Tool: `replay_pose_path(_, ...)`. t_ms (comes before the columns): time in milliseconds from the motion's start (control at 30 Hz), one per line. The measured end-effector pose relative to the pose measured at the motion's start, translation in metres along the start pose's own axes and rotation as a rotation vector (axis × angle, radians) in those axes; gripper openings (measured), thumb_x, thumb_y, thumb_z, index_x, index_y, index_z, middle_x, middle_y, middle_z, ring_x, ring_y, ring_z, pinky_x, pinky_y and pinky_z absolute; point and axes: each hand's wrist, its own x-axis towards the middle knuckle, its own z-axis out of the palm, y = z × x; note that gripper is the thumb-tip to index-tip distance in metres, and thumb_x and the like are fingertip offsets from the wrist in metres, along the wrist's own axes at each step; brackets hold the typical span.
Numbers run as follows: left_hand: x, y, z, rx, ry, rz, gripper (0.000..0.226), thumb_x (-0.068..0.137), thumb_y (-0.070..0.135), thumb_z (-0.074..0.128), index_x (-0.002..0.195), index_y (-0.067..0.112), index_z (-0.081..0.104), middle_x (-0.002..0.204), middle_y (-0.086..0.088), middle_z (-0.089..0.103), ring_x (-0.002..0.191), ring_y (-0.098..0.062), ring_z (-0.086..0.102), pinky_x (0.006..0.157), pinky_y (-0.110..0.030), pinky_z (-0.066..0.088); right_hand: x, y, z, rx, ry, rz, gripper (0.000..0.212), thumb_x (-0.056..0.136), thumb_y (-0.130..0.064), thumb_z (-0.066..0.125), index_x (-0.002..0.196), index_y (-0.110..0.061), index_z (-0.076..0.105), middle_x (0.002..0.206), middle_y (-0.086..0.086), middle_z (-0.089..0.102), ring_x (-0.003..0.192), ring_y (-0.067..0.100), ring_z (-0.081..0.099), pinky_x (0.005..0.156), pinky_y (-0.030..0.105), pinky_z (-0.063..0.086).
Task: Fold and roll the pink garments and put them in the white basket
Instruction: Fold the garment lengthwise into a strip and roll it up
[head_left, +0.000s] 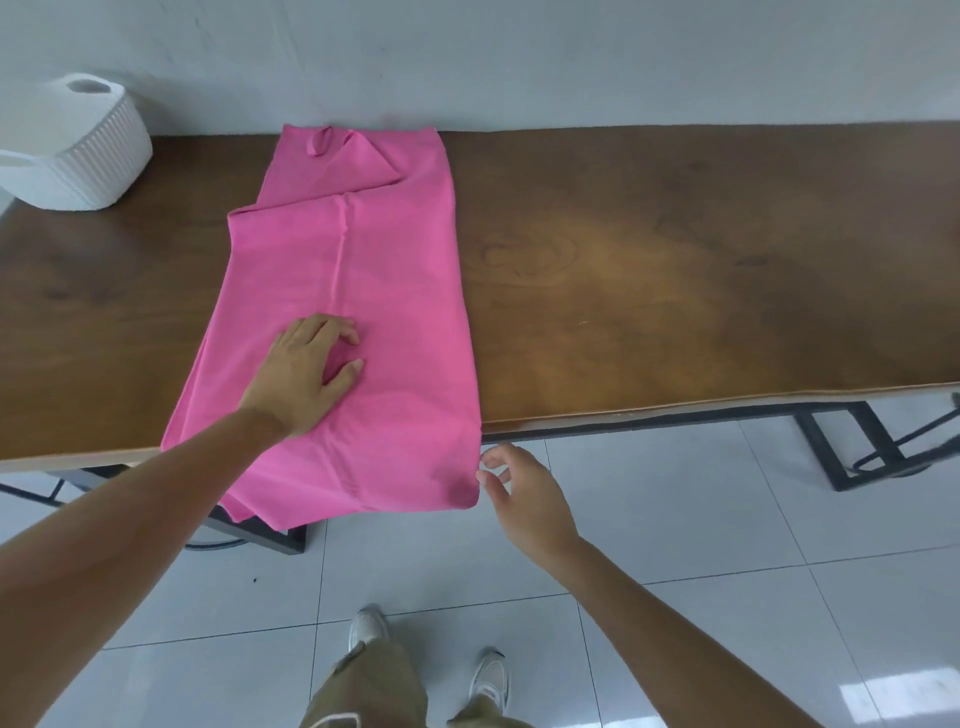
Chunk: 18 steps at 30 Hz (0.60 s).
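Your left hand (304, 371) rests palm-down on the pink garment (374, 249), close to the table's near edge. Its fingers are loosely bent, the thumb is held apart from them, and it grips nothing. Your right hand (524, 493) hangs just off that near edge with its fingers relaxed and slightly spread. Its fingertips are right beside the garment's hanging right corner, but you cannot tell whether they touch the cloth. The garment lies folded into a long strip across the wooden table (675, 260), running from the far edge by the wall to the near edge, where its end drapes over. The white basket (78, 156) stands at the table's far left corner, apart from the garment. Your shoes (369, 626) stand on the tiled floor (701, 545).
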Motion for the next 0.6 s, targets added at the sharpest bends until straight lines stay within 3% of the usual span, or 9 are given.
replay_pose_path(133,0.0,-0.001,0.001,-0.015,0.007,0.017,0.035,0.094,0.05,0.047,0.116,0.024,0.055,0.131,0.001,0.055,0.121,-0.027,0.051,0.107,-0.049,0.04,-0.005,-0.02,-0.043,-0.067,0.023,-0.126,0.019,0.101,-0.032,0.049,0.118,-0.032,0.058,0.115,-0.021,0.062,0.098,0.0,0.058,0.083,0.026,0.049)
replay_pose_path(300,0.0,-0.004,0.003,-0.036,0.011,0.008,0.03,0.096,0.05,0.047,0.116,0.029,0.052,0.133,0.006,0.053,0.125,-0.021,0.048,0.11,-0.051,0.038,0.01,-0.052,-0.074,-0.1,0.07,-0.25,0.017,0.101,-0.032,0.055,0.118,-0.032,0.058,0.109,-0.023,0.061,0.103,0.0,0.057,0.083,0.02,0.048)
replay_pose_path(600,0.002,-0.012,0.002,-0.175,0.044,0.01,0.019,0.093,0.038,0.058,0.11,0.029,0.059,0.13,0.013,0.059,0.121,-0.011,0.051,0.107,-0.034,0.04,0.076,-0.106,-0.071,-0.227,0.067,-0.311,0.023,0.101,-0.039,0.054,0.124,-0.035,0.057,0.112,-0.027,0.057,0.108,-0.005,0.051,0.088,0.019,0.046)
